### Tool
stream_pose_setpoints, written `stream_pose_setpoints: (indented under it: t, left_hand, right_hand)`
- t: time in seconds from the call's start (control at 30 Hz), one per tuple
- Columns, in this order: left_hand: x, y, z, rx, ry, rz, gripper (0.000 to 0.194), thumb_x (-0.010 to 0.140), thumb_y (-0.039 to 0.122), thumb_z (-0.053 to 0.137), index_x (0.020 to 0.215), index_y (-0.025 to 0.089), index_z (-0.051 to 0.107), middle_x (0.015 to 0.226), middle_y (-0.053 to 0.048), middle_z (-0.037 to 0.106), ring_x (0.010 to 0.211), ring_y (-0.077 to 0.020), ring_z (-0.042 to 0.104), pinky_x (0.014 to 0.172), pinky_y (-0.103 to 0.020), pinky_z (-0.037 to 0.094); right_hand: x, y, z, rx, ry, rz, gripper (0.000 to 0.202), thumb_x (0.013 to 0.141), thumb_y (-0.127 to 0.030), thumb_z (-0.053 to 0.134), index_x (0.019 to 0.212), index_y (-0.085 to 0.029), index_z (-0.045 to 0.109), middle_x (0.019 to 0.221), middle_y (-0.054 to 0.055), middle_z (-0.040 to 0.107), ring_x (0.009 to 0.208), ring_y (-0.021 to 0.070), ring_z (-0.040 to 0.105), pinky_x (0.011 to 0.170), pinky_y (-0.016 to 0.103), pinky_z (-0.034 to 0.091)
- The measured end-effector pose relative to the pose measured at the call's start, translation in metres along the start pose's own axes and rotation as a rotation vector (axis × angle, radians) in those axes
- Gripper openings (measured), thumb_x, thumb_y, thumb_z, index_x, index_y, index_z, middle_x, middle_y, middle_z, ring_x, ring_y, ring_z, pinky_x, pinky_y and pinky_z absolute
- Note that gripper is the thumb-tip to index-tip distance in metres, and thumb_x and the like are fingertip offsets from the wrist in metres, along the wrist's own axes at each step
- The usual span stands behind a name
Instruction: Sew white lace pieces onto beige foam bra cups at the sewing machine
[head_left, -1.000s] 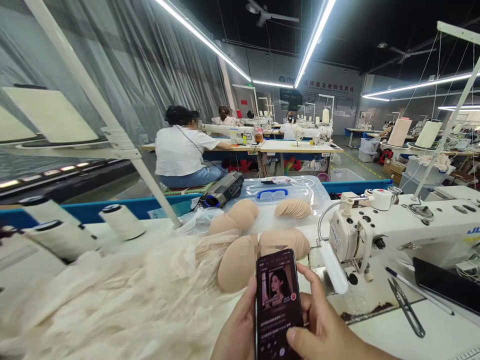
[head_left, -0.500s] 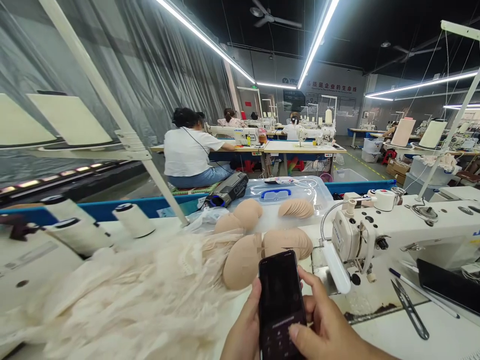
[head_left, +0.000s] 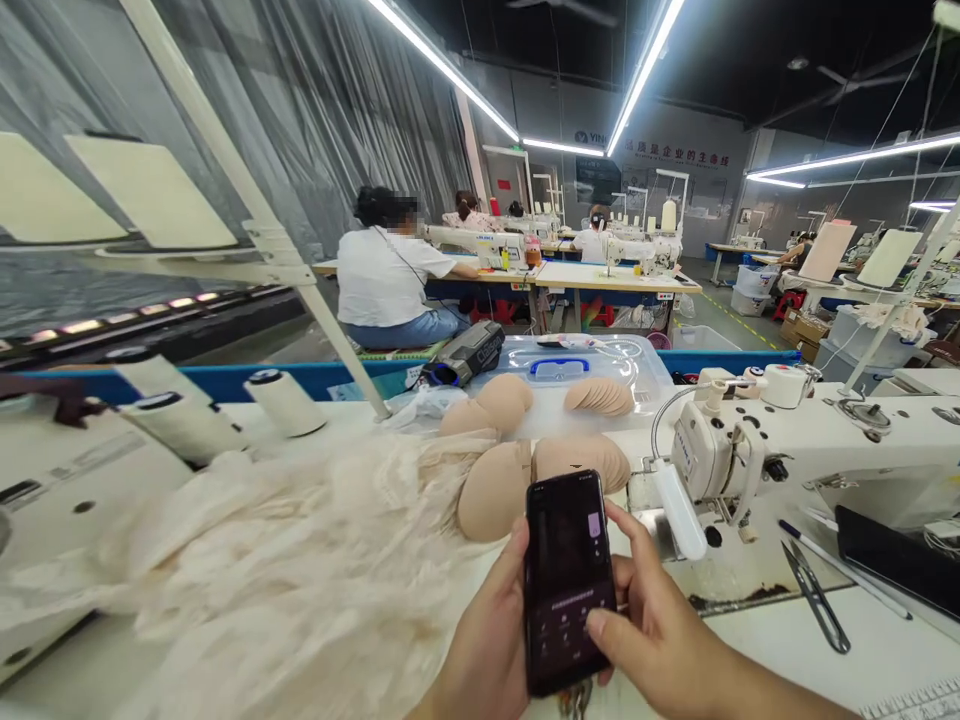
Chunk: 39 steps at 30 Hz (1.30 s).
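A black phone [head_left: 568,570] with a dim, mostly dark screen is held upright between both hands. My left hand [head_left: 487,635] grips its left side, with the thumb along the edge. Wrapped round the right side, my right hand [head_left: 652,630] has its thumb over the lower screen. Just beyond the phone lie beige oval pads [head_left: 491,492] and a fanned stack of similar pads [head_left: 581,458]. Sheer cream fabric [head_left: 300,560] is heaped to the left of my hands.
A white sewing machine [head_left: 709,450] stands at the right, with thread snips [head_left: 816,598] and a pen [head_left: 844,568] beside it. Thread cones [head_left: 285,403] stand at the left. Behind a clear lidded box [head_left: 622,375], a person [head_left: 390,275] sits at another table.
The view has tilted down slightly, so the scene sits higher and further right. More of the phone's lower end shows, and a small light panel has appeared on its screen.
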<state>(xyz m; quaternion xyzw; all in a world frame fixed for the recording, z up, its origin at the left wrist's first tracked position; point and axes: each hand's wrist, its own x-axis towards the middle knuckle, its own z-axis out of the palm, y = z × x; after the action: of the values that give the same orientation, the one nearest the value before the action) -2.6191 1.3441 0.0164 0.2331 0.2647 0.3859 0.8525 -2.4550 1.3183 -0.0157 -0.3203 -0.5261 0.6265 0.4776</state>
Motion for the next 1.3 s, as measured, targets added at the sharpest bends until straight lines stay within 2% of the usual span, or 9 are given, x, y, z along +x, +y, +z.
stream_pose_setpoints:
  t: [0.1, 0.2, 0.4, 0.6, 0.8, 0.97, 1.13, 1.2, 1.3]
  left_hand:
    - [0.000, 0.001, 0.001, -0.004, -0.039, 0.000, 0.063, 0.105, 0.064, 0.041, 0.116, 0.015, 0.080, 0.098, -0.019, 0.081, 0.072, -0.0339, 0.076, 0.059, -0.047, 0.064]
    - [0.000, 0.003, 0.003, -0.018, -0.063, -0.004, 0.065, 0.107, 0.062, 0.035, 0.115, 0.016, 0.080, 0.096, -0.018, 0.080, 0.074, -0.0332, 0.076, 0.059, -0.046, 0.064]
    - [0.000, 0.004, 0.007, -0.011, -0.039, -0.016, 0.068, 0.108, 0.063, 0.032, 0.114, 0.015, 0.078, 0.100, -0.019, 0.080, 0.073, -0.0322, 0.076, 0.057, -0.045, 0.064]
    - [0.000, 0.002, 0.008, -0.011, 0.013, -0.010, 0.066, 0.107, 0.065, 0.034, 0.117, 0.016, 0.077, 0.091, -0.016, 0.080, 0.065, -0.0328, 0.075, 0.056, -0.048, 0.063]
    - [-0.001, -0.001, 0.009, 0.003, 0.030, -0.004, 0.071, 0.107, 0.066, 0.030, 0.115, 0.013, 0.077, 0.097, -0.019, 0.080, 0.069, -0.0308, 0.075, 0.052, -0.042, 0.062]
    - [0.000, -0.005, 0.002, 0.018, 0.066, 0.003, 0.071, 0.104, 0.070, 0.037, 0.115, 0.013, 0.078, 0.086, -0.017, 0.079, 0.063, -0.0314, 0.074, 0.052, -0.043, 0.062]
    - [-0.004, -0.004, 0.002, 0.041, 0.052, 0.034, 0.063, 0.101, 0.067, 0.053, 0.122, 0.013, 0.077, 0.086, -0.016, 0.080, 0.070, -0.0326, 0.076, 0.057, -0.043, 0.063]
    - [-0.004, -0.003, 0.002, 0.040, 0.049, 0.040, 0.062, 0.101, 0.067, 0.054, 0.123, 0.014, 0.077, 0.086, -0.016, 0.080, 0.073, -0.0346, 0.077, 0.058, -0.044, 0.063]
    - [-0.003, -0.002, 0.003, 0.042, 0.037, 0.037, 0.061, 0.102, 0.066, 0.053, 0.117, 0.013, 0.080, 0.089, -0.017, 0.080, 0.073, -0.0327, 0.076, 0.058, -0.041, 0.062]
  right_hand:
    - [-0.001, -0.009, -0.002, 0.018, -0.019, 0.047, 0.081, 0.099, -0.045, 0.068, 0.164, -0.035, 0.020, 0.106, 0.002, 0.062, 0.072, 0.0145, 0.061, 0.060, 0.029, 0.054]
    - [-0.001, -0.011, -0.003, 0.032, -0.021, 0.064, 0.077, 0.100, -0.042, 0.065, 0.163, -0.034, 0.020, 0.102, 0.000, 0.061, 0.070, 0.0151, 0.063, 0.060, 0.031, 0.056]
    - [-0.001, -0.011, -0.003, 0.004, -0.001, 0.064, 0.079, 0.099, -0.043, 0.066, 0.162, -0.035, 0.020, 0.103, 0.000, 0.061, 0.075, 0.0163, 0.062, 0.061, 0.031, 0.055]
    - [-0.001, -0.013, -0.003, 0.017, -0.016, 0.064, 0.076, 0.099, -0.041, 0.067, 0.161, -0.035, 0.023, 0.105, 0.001, 0.064, 0.074, 0.0155, 0.063, 0.060, 0.029, 0.056]
    - [-0.001, -0.013, -0.001, 0.033, -0.015, 0.087, 0.078, 0.097, -0.037, 0.070, 0.161, -0.035, 0.025, 0.099, -0.001, 0.063, 0.072, 0.0155, 0.064, 0.058, 0.027, 0.054]
    - [0.002, -0.010, -0.001, 0.054, -0.015, 0.073, 0.084, 0.094, -0.042, 0.073, 0.162, -0.035, 0.023, 0.097, -0.001, 0.062, 0.069, 0.0142, 0.061, 0.056, 0.026, 0.053]
    - [0.005, 0.005, -0.001, 0.067, -0.030, -0.011, 0.090, 0.093, -0.052, 0.075, 0.161, -0.036, 0.019, 0.096, -0.002, 0.058, 0.069, 0.0140, 0.057, 0.054, 0.023, 0.051]
    - [0.005, 0.012, -0.001, 0.062, -0.040, -0.038, 0.093, 0.092, -0.057, 0.076, 0.162, -0.037, 0.017, 0.097, -0.001, 0.057, 0.070, 0.0139, 0.057, 0.054, 0.022, 0.050]
    - [0.006, 0.018, -0.003, 0.047, -0.037, -0.033, 0.097, 0.092, -0.062, 0.075, 0.163, -0.038, 0.013, 0.102, 0.000, 0.057, 0.070, 0.0140, 0.058, 0.054, 0.023, 0.050]
